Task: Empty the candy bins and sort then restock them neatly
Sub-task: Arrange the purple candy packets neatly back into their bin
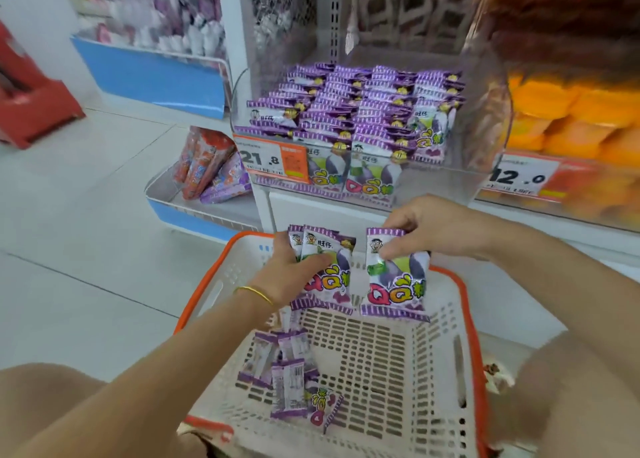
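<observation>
My left hand (294, 274) grips a small fanned stack of purple candy packets (329, 277) above the white basket (436, 353). Just to the right, my right hand (429, 229) pinches the top of a single purple packet (398, 284) hanging upright. Several more purple packets (287, 381) lie loose in the basket's left part. Above, the clear candy bin (460, 177) on the shelf holds neat rows of the same purple packets (356, 111).
An orange price tag (272, 161) hangs on the bin front. A neighbouring bin of orange packets (568, 118) stands at the right. At the left, a low blue-fronted tray (194, 215) holds red and purple sticks. A red stand (31, 111) sits far left on the tiled floor.
</observation>
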`<state>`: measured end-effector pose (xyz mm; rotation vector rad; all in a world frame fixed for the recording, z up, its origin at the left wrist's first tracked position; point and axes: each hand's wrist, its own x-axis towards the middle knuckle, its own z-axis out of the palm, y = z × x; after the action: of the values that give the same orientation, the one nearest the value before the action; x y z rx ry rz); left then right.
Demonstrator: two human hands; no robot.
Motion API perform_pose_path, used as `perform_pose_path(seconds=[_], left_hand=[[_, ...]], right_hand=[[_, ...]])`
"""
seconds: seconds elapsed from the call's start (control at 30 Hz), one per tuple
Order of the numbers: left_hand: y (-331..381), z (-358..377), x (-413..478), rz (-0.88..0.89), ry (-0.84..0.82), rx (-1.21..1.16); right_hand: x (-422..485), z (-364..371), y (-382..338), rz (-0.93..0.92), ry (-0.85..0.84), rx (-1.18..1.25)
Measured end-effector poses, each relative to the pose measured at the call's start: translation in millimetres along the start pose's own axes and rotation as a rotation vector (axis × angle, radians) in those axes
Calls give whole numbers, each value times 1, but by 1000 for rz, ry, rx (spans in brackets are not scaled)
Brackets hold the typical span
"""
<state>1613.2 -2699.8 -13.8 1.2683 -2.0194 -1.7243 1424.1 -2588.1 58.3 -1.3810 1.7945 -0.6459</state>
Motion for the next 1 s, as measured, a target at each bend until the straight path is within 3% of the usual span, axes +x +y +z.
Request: perform_pose_path(seconds=[0.13,0.23,0.33,0.53,0.73,0.87,1.0], left_hand=[[4,10,-11,-14,-97,-87],[0,18,-12,-54,-126,-90],[-2,18,-10,-76,-147,-147],[5,15,-9,-139,-256,-469],[16,8,-15,74,-249,-236],[22,9,-20,158,-185,-116],[33,6,-25,268,-201,-58]], right_hand=[[2,18,4,-42,72,211],[14,32,13,-95,172,101],[21,36,20,-99,120,156],[28,39,15,-222,123,138],[25,38,13,-203,157,191],[18,32,9,-55,2,401],[9,17,5,-77,-185,535]])
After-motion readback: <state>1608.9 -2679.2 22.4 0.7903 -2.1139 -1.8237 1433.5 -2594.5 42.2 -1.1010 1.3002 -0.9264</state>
